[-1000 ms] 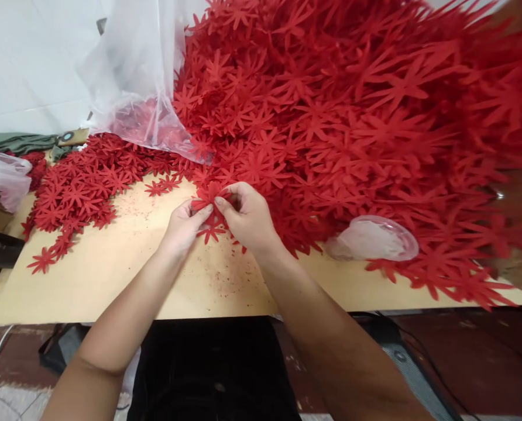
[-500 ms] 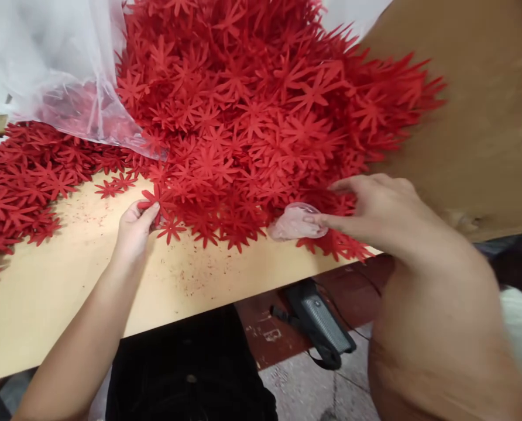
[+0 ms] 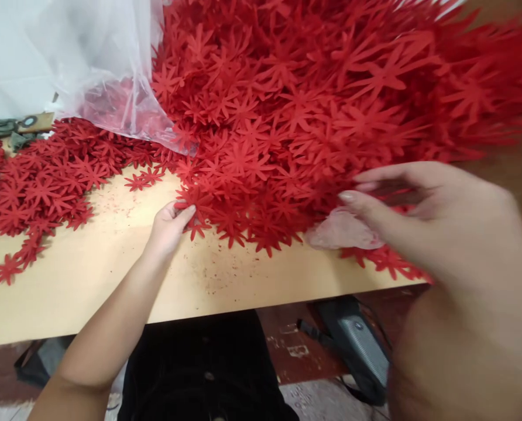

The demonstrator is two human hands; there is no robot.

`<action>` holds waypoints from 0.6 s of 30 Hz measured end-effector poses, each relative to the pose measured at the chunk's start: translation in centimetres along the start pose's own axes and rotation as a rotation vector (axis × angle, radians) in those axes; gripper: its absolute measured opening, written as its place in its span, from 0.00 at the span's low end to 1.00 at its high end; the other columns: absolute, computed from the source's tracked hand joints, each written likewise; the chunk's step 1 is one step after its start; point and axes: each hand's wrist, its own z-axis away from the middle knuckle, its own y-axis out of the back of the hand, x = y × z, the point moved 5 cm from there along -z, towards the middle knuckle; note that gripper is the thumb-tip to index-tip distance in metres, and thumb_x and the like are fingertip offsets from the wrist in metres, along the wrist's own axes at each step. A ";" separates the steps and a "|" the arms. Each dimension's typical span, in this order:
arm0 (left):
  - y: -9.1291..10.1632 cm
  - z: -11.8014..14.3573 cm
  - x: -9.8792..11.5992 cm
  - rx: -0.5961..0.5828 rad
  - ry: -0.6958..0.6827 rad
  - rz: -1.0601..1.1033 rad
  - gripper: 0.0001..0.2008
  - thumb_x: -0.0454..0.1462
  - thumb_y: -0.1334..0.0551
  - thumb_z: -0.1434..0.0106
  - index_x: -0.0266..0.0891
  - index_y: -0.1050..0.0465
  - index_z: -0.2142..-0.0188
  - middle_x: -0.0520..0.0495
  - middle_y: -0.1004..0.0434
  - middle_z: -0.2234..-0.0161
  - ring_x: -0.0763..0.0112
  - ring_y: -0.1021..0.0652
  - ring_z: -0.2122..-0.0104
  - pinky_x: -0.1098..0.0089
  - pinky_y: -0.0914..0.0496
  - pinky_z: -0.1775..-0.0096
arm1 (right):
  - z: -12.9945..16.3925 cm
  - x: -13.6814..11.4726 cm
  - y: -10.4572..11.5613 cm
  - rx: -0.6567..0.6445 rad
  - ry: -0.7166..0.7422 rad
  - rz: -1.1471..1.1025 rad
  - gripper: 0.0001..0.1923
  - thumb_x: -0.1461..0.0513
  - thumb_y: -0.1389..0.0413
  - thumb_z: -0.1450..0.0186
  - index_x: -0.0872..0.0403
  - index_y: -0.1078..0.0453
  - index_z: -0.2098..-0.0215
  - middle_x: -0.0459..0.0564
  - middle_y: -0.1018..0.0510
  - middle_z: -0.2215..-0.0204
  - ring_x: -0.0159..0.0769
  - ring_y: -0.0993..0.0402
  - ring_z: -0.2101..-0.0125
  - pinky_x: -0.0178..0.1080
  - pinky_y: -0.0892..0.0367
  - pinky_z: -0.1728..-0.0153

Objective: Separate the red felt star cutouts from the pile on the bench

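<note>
In the head view, I'm holding a red artificial flower (image 3: 198, 202) with the left hand (image 3: 168, 225), its thumb and fingers closing on a petal at the front edge of a big heap of red flowers (image 3: 287, 105). The right hand (image 3: 436, 216) is hovering over a clear plastic tub (image 3: 344, 231), thumb and forefinger leaving only a narrow gap; with the blur, I'm not managing to tell whether anything is between them. That hand is hiding the tub's right side and part of the heap behind it. The heap is crowding the back of the wooden table (image 3: 155, 280), and a translucent plastic bag (image 3: 98, 64) is drooping between it and a smaller pile of flowers (image 3: 54, 175). Two loose flowers (image 3: 143, 178) are lying near the left hand, and reddish crumbs (image 3: 219, 269) are dotting the front.
</note>
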 end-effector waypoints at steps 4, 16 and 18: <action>-0.5 0.4 -0.5 -0.076 0.023 -0.005 0.09 0.34 0.30 0.53 0.36 0.30 0.75 0.53 0.25 0.78 0.78 0.27 0.78 0.75 0.33 0.71 | 1.5 -7.0 -8.4 -0.325 0.168 -0.371 0.24 0.53 0.38 0.47 0.54 0.30 0.54 0.56 0.23 0.59 0.42 0.25 0.66 0.48 0.28 0.62; 0.4 0.0 -0.2 0.037 -0.143 -0.152 0.18 0.22 0.40 0.51 0.39 0.32 0.61 0.54 0.28 0.72 0.78 0.27 0.72 0.73 0.33 0.65 | 0.0 -8.4 -15.8 -0.321 0.036 -0.850 0.05 0.65 0.46 0.42 0.53 0.29 0.67 0.49 0.20 0.70 0.38 0.24 0.65 0.44 0.29 0.57; 0.8 0.0 0.2 0.079 -0.154 -0.195 0.15 0.24 0.39 0.49 0.39 0.32 0.62 0.56 0.31 0.75 0.79 0.30 0.75 0.74 0.35 0.69 | 0.0 -8.5 -15.8 -0.292 0.004 -0.864 0.03 0.63 0.45 0.42 0.52 0.30 0.68 0.48 0.21 0.71 0.38 0.24 0.67 0.43 0.28 0.60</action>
